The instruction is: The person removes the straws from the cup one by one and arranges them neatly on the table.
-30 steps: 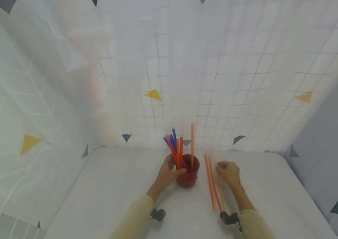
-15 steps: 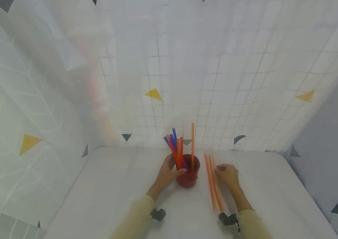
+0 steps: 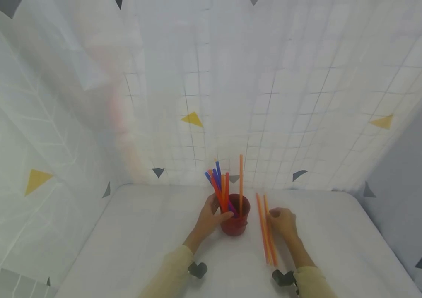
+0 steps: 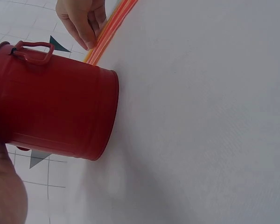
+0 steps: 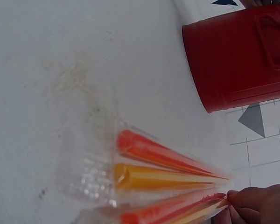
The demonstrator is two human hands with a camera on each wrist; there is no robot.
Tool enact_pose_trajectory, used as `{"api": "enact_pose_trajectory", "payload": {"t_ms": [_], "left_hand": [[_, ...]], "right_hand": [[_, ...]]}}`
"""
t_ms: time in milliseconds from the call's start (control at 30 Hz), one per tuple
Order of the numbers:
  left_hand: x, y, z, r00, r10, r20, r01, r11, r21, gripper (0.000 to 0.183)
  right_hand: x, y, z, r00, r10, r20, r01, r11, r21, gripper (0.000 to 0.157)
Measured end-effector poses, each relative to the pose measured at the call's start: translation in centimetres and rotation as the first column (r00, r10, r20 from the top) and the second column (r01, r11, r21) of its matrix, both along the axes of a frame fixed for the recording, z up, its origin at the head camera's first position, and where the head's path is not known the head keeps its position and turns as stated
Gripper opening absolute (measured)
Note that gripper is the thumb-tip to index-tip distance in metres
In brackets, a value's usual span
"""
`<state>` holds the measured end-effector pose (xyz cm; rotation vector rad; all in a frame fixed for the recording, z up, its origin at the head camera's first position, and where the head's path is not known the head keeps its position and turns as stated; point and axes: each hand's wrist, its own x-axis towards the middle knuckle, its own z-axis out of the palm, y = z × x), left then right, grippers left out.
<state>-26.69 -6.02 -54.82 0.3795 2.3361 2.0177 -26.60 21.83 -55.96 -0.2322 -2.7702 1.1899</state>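
Observation:
A small red bucket (image 3: 235, 229) with side handles stands on the white table. Blue, red and orange straws (image 3: 217, 186) lean left in it, while one orange straw (image 3: 241, 178) stands upright. My left hand (image 3: 207, 217) holds the bucket's left rim, its thumb over the edge by the straws. To the right, my right hand (image 3: 284, 223) pinches a yellow-orange straw (image 5: 196, 215) beside other straws lying on the table. Among those, a red-orange straw (image 5: 161, 151) and a yellow straw (image 5: 151, 177) show clear plastic wrapping in the right wrist view.
White sheeting with a grid pattern (image 3: 289, 111) rises behind the table (image 3: 147, 223). More sheeting (image 3: 28, 124) hangs at the left side, and a grey-white side (image 3: 415, 182) bounds the right. Black wrist cameras (image 3: 197, 270) sit below both hands.
My right hand has shifted slightly left and toward me, bringing the yellow-orange straw alongside the straws on the table. The left hand and bucket have stayed in place.

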Motion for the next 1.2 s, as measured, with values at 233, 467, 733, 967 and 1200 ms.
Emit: {"api": "enact_pose_trajectory", "payload": {"t_ms": [233,467,733,967,1200], "left_hand": [[0.0,0.0,0.2,1.000,-0.007,-0.022,0.007,1.000,0.019,0.079],[0.3,0.1,0.7,1.000,0.000,0.008,0.000,1.000,0.022,0.077],[1.7,0.0,2.9,1.000,-0.010,0.011,0.010,1.000,0.029,0.073],[1.8,0.1,3.1,1.000,-0.010,0.012,0.010,0.999,0.033,0.073],[1.1,0.2,2.1,1.000,-0.014,0.022,0.014,0.999,0.030,0.075]], "right_hand": [[-0.2,-0.1,-0.2,0.999,-0.018,0.041,0.018,1.000,-0.007,0.023],[-0.3,-0.2,-0.1,0.996,-0.026,0.091,0.027,1.000,-0.015,0.023],[-0.1,-0.3,0.2,0.996,-0.009,0.087,0.011,1.000,-0.023,0.025],[-0.3,-0.6,0.3,0.998,0.004,0.059,-0.004,1.000,-0.006,0.025],[-0.5,-0.8,0.0,0.995,0.007,0.103,-0.005,1.000,-0.020,0.026]]}}
